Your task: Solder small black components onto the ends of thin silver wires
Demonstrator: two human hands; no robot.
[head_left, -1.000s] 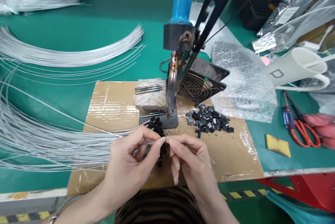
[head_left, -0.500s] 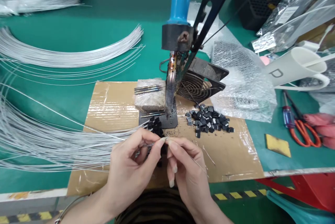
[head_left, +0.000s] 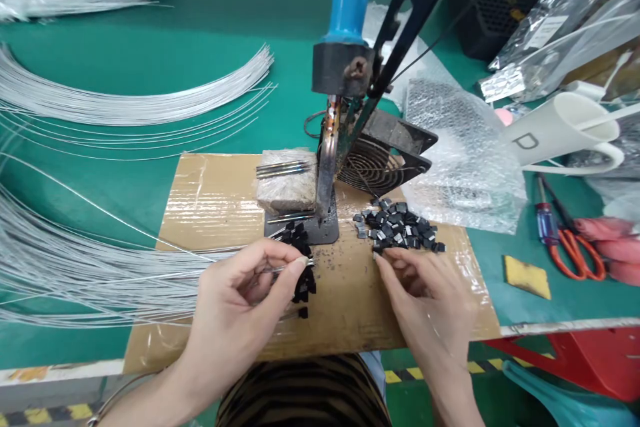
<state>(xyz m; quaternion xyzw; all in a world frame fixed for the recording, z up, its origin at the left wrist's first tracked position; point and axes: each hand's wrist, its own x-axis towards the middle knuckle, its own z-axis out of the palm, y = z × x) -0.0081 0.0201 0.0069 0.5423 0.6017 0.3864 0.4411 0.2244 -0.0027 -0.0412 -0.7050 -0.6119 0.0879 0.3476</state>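
My left hand (head_left: 245,304) is closed in a pinch on a thin grey wire (head_left: 311,263), whose bare end sticks out past the thumb tip. Under and beside those fingers lie several wires with black connectors (head_left: 299,240) on their ends. At the near edge of a pile of small black connectors (head_left: 400,224), my right hand (head_left: 433,297) has thumb and forefinger closed on one small connector, mostly hidden by the fingertips. A soldering iron (head_left: 327,160) with a blue handle hangs in a stand, tip down, between and beyond my hands.
Behind the iron stands a black fan (head_left: 375,164). A wrapped block (head_left: 287,190) bears metal sticks. Grey wire bundles (head_left: 100,280) spread leftward. Cardboard (head_left: 345,320) covers the bench front. A white mug (head_left: 565,130), orange-handled scissors (head_left: 575,254) and yellow sponge (head_left: 527,277) lie right.
My right hand has left my left fingertips and moved right to the connector pile. My left hand stays almost in place, still pinching the wire.
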